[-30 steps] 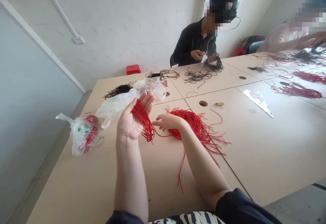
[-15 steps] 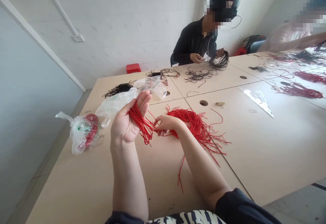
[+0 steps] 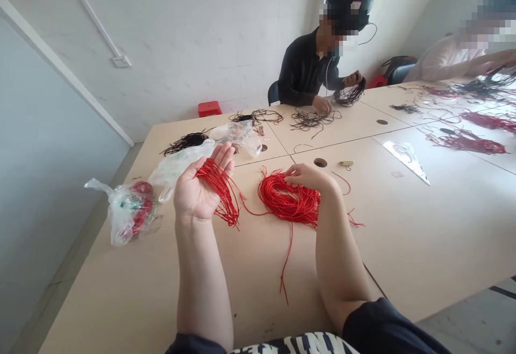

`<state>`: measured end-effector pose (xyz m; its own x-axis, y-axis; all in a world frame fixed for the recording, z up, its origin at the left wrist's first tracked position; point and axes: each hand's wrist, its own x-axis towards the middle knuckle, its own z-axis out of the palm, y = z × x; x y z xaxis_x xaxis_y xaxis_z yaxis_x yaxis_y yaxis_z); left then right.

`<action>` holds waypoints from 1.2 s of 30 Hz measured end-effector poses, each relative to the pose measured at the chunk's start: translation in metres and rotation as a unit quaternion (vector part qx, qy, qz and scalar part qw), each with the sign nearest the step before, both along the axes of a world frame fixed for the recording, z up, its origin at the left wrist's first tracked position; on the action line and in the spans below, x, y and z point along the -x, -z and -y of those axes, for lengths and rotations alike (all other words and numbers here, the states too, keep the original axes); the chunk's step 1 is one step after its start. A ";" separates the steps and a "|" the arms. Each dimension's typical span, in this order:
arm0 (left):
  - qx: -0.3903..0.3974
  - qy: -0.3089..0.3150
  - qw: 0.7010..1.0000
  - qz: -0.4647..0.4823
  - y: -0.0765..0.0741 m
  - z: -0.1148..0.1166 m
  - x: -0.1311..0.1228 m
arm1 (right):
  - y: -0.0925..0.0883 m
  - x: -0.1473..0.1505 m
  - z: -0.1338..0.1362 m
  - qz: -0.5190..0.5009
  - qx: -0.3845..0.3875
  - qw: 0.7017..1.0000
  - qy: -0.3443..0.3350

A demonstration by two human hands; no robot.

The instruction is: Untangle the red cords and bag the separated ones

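Observation:
My left hand [image 3: 201,190] is palm up, the thumb pressed over a folded bundle of red cords [image 3: 223,198] that lies across the palm and hangs off its right side. A single strand trails from that bundle to a large coiled pile of red cords [image 3: 278,203] on the table. Above the pile's upper right part is my right hand [image 3: 306,177], with its fingers bent down and pinched at the cords. Its fingertips partly cover what they grip. One loose end hangs from the pile toward the table's front.
Plastic bags [image 3: 135,211] lie at left, with black cords [image 3: 189,142] behind. A binder clip [image 3: 346,164] and a clear triangular plate [image 3: 403,158] lie at right. Across the table [image 3: 258,279], a person in black [image 3: 302,69] handles dark cords; another person sits at far right.
My right hand has moved right, from beside the left hand's bundle to the top of the red pile. The bundle stays in my left hand. The person opposite has lowered one hand to the table.

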<state>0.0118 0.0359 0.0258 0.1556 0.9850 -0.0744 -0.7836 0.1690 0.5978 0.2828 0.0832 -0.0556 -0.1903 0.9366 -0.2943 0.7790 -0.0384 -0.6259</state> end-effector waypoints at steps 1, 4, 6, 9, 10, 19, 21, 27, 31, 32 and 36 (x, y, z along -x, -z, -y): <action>-0.001 -0.001 1.000 -0.001 0.000 0.000 0.001 | 0.005 0.002 -0.003 0.023 0.001 1.000 0.006; -0.005 -0.006 1.000 -0.006 0.000 0.001 0.004 | 0.017 0.016 -0.009 0.063 0.015 0.998 -0.016; -0.005 -0.006 1.000 -0.005 0.000 0.001 0.004 | 0.021 0.029 -0.011 0.086 0.025 0.995 -0.040; 0.001 -0.003 1.000 -0.001 -0.002 0.002 0.002 | 0.018 0.047 -0.009 0.120 0.032 0.990 -0.073; 0.003 -0.004 1.000 -0.001 -0.003 0.002 0.001 | 0.015 0.052 -0.007 0.132 0.031 0.987 -0.081; 0.004 -0.008 1.000 -0.001 -0.003 0.002 -0.002 | 0.011 0.089 0.031 0.238 0.032 0.962 -0.129; 0.003 -0.010 1.000 0.002 -0.004 0.003 -0.002 | 0.019 0.088 0.039 0.255 0.026 0.960 -0.112; -0.007 -0.008 1.000 -0.001 -0.007 0.005 -0.003 | 0.015 0.057 0.041 0.199 -0.025 0.975 -0.095; -0.010 -0.011 1.000 -0.007 -0.006 0.005 -0.004 | -0.012 0.036 0.037 0.088 -0.071 0.989 -0.097; -0.007 -0.012 1.000 -0.006 -0.006 0.005 -0.004 | -0.020 0.032 0.037 0.028 -0.082 0.992 -0.090; 0.017 -0.015 1.000 0.012 -0.004 0.002 -0.003 | -0.047 0.029 0.041 -0.336 -0.113 0.933 -0.058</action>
